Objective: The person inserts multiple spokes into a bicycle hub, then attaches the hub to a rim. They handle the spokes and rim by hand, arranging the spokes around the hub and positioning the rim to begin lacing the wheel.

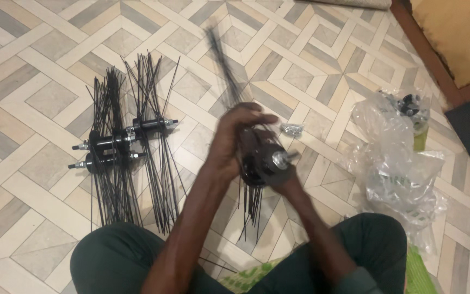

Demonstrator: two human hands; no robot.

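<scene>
Both hands raised, clasping black hub — spokes dangling.

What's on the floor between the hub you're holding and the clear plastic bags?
In the head view, a small clear packet of metal bits lies between the hub and the plastic bags; otherwise bare tile floor.

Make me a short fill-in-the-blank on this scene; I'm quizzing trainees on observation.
1. Both hands hold a black hub threaded with thin black ____.
2. Two more spoked hubs lie on the tiled ____.
3. A crumpled clear ____ bag lies on the person's right.

Missing words: spokes; floor; plastic
</scene>
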